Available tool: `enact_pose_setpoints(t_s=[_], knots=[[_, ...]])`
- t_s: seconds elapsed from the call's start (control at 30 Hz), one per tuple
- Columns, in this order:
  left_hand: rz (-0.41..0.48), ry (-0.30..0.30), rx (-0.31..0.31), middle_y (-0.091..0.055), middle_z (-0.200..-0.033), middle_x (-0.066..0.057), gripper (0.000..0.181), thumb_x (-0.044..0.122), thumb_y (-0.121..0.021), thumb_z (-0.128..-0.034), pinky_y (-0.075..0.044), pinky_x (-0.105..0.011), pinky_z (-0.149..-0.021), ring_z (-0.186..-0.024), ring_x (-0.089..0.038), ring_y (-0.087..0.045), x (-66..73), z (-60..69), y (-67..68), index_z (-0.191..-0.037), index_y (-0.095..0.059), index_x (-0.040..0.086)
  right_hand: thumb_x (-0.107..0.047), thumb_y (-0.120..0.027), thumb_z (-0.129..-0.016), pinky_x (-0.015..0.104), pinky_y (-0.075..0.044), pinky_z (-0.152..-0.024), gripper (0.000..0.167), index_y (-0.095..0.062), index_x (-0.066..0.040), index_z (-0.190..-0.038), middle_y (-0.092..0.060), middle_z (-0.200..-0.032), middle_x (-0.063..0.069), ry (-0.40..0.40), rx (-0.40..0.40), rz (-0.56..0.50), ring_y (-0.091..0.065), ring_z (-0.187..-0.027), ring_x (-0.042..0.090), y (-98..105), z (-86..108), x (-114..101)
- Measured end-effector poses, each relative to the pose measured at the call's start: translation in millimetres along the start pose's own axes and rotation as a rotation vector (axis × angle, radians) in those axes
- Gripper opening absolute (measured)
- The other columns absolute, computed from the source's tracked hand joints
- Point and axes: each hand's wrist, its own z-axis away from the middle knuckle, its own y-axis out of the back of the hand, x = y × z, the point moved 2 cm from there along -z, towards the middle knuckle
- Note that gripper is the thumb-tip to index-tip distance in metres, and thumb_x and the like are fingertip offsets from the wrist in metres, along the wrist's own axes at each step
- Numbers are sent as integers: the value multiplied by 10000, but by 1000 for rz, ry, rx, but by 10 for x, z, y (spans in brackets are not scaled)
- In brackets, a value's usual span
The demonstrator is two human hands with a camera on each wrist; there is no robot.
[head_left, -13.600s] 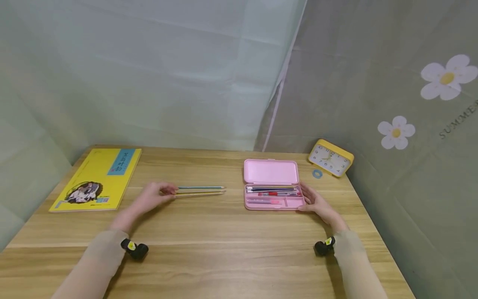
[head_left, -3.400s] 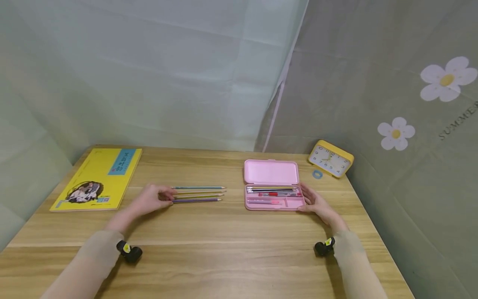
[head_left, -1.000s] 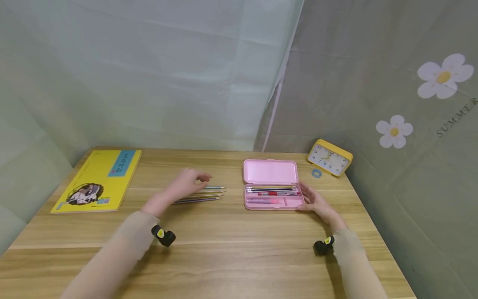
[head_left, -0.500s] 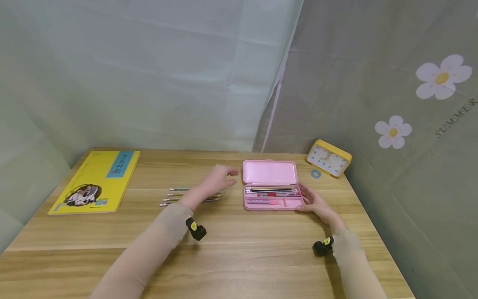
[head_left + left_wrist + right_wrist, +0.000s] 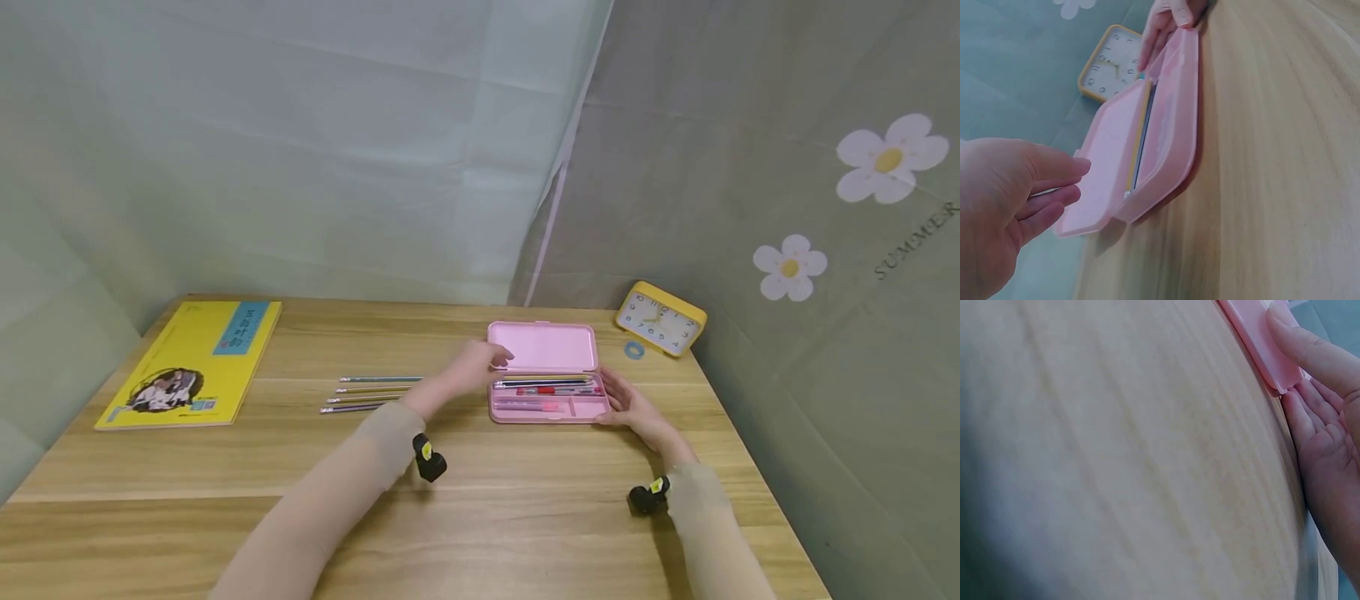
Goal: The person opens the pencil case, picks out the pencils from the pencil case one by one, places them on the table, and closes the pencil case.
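My left hand (image 5: 474,367) hovers at the left end of a pink pencil case (image 5: 543,346), its fingers loosely bent with nothing in them. In the left wrist view, the fingertips (image 5: 1072,167) overlap the raised lid; contact cannot be made out. My right hand (image 5: 633,410) holds the case's right end, thumb (image 5: 1300,347) over the front rim and fingers along the side. Inside the case lie a yellow pencil and a dark pencil (image 5: 1145,134), a red pen (image 5: 551,390) and a pink pen (image 5: 528,406). Several pencils (image 5: 367,390) lie side by side left of the case, partly behind my left forearm.
A yellow book (image 5: 191,362) lies at the table's left edge. Toward the back right stand a yellow alarm clock (image 5: 660,319) and, before it, a small blue ring (image 5: 634,350). Curtains (image 5: 337,167) hang behind the table.
More pencils lie on the table than at first, and fewer in the case. My left hand has left the pencils' ends and moved right to the case. My right hand has stayed put.
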Motion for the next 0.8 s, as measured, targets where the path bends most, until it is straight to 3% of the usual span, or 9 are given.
enact_pose_setpoints(t_s=[0.3, 0.8], knots=[[-30, -18, -58, -722, -1047, -136, 306, -12, -681, -850, -555, -362, -904, -993, -244, -677, -23, -75, -143, -1156, -676, -16, 33, -714, -825, 36, -329, -1014, 982, -63, -11, -1559, -75, -1625, 230, 1, 5, -7, -81, -1498, 387, -1, -8, 15], [-9, 9, -108, -724, -1019, -110, 277, -17, -682, -861, -559, -341, -892, -967, -216, -670, -28, -86, -259, -1136, -704, -1, 41, -715, -814, 45, -335, -1015, 997, -51, -2, -1557, -65, -1625, 230, 2, -1, -16, -90, -1495, 392, -9, -12, -5]])
